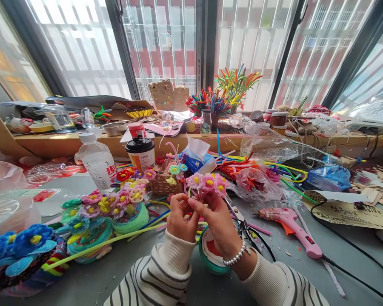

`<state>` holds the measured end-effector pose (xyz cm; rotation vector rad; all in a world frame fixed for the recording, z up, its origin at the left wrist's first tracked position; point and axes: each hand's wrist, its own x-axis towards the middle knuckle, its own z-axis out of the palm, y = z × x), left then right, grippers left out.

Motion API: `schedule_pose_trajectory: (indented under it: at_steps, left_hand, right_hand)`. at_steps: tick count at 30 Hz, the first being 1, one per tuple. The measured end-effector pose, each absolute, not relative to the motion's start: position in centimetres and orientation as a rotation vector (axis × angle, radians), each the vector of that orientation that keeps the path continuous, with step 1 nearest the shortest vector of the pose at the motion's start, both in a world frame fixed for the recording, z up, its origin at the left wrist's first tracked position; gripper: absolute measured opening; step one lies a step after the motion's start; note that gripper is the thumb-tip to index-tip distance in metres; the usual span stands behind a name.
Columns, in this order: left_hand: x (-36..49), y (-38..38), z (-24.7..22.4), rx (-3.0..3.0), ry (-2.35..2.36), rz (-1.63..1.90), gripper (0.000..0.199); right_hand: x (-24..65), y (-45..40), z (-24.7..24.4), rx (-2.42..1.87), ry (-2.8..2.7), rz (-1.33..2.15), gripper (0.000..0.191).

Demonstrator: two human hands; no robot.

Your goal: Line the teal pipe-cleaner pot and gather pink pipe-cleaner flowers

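Note:
Pink pipe-cleaner flowers (208,182) with yellow centres stand up in a bunch above my hands. My right hand (215,216) is closed around the stems just under the blooms. Beside it, my left hand (182,216) is closed too, its thumb and fingers pinched close to the right thumb; what lies between them is hidden. Below the hands sits a small green-rimmed pot (207,255) with a pale and reddish inside, partly covered by my right wrist. Scissors (238,214) lie just right of my right hand.
A pink hot glue gun (293,227) with a black cord lies at right. Finished flower pots (130,219) crowd the left, near a plastic bottle (97,163) and a lidded cup (140,153). Loose pipe cleaners (239,170) and plastic wrap lie behind my hands.

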<state>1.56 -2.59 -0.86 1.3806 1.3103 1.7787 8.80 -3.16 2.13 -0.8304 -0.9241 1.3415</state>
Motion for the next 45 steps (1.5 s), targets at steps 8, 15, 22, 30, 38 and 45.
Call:
schedule_pose_trajectory:
  at_steps: [8,15,22,30,38,45]
  left_hand:
    - [2.2,-3.1,-0.9,1.479,1.453,1.738,0.027]
    - [2.0,-3.1,-0.6,1.391,1.33,1.727,0.026]
    - [1.8,-2.9,-0.4,1.36,1.266,1.785,0.029]
    - [1.2,-2.8,-0.1,1.434,1.295,1.825,0.029]
    - [0.7,-2.3,-0.2,1.238,1.169,1.87,0.031]
    - [0.7,-2.4,0.7,0.864,0.877,1.753,0.039]
  right_hand:
    - [8.6,-3.2,1.8,-0.975,-0.97,1.282,0.026]
    - [8.5,-3.1,1.6,-0.866,-0.904,1.325,0.024]
    - [8.8,-2.7,1.3,-0.861,-0.906,1.273,0.015]
    - [9.9,-2.5,1.5,-0.99,-1.11,1.228,0.022]
    - [10.6,-2.4,2.3,-1.062,-1.239,1.102,0.023]
    - [11.6,-1.8,2.6,-1.041,-1.34,1.178,0.021]
